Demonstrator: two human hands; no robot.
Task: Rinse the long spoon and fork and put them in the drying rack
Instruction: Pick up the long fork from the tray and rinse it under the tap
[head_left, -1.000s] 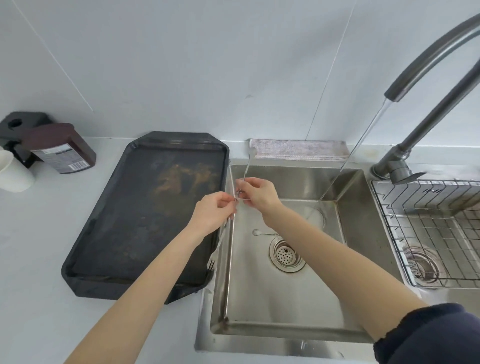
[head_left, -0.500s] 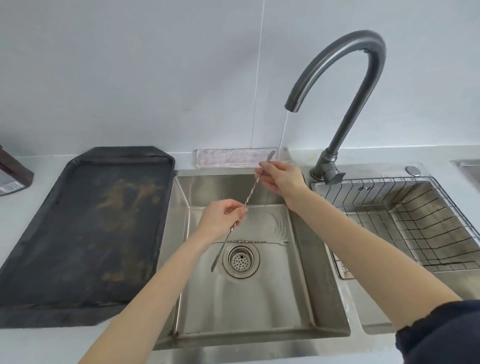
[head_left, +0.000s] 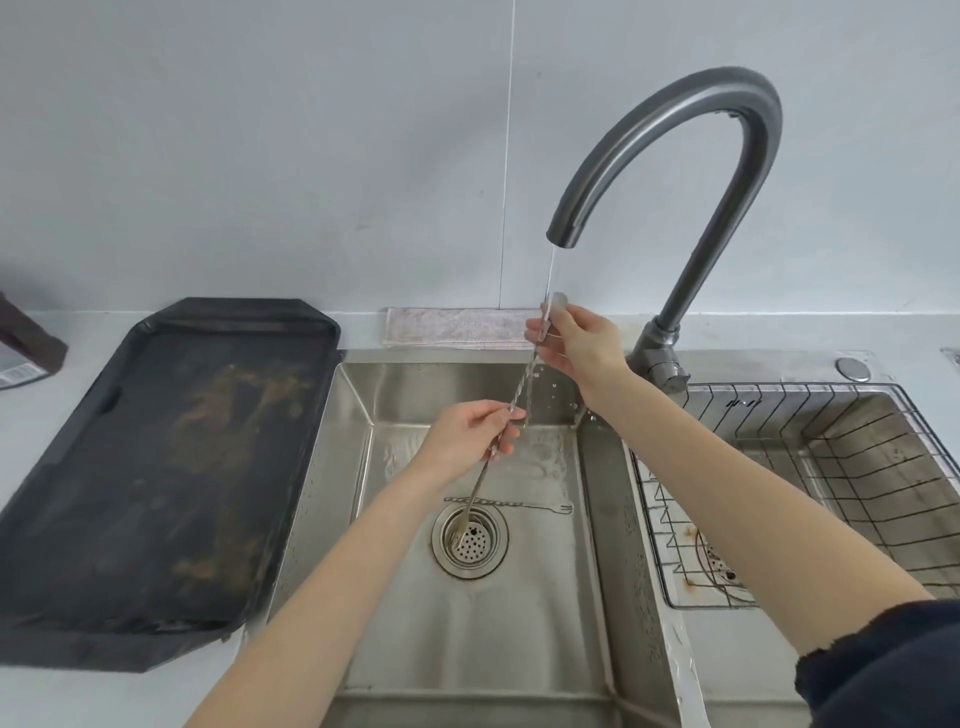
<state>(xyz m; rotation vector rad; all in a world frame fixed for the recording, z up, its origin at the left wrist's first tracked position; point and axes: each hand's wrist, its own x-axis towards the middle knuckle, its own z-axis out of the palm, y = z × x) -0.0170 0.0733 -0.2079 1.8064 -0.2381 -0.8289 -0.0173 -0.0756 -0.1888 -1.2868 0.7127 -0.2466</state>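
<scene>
A long metal utensil with a twisted stem (head_left: 521, 387) slants over the left sink basin (head_left: 467, 639). Fork tines at its lower end hang above the drain. My right hand (head_left: 576, 348) pinches its top end in the thin water stream (head_left: 549, 275) from the faucet (head_left: 675, 130). My left hand (head_left: 467, 436) pinches the stem at mid-length. A second long twisted utensil (head_left: 509, 505) lies flat on the basin floor behind the drain, with a small fork end pointing right. The wire drying rack (head_left: 831, 467) sits in the right basin and holds no cutlery.
A large dark, stained baking tray (head_left: 156, 467) lies on the counter left of the sink. A folded cloth (head_left: 457, 327) rests behind the basin. A brown bottle (head_left: 21, 348) shows at the left edge. The drain strainer (head_left: 470, 540) is in the basin floor.
Both hands have carried the utensil from beside the tray to the right and up, so its top end now sits in the running water. My right hand has risen to the stream.
</scene>
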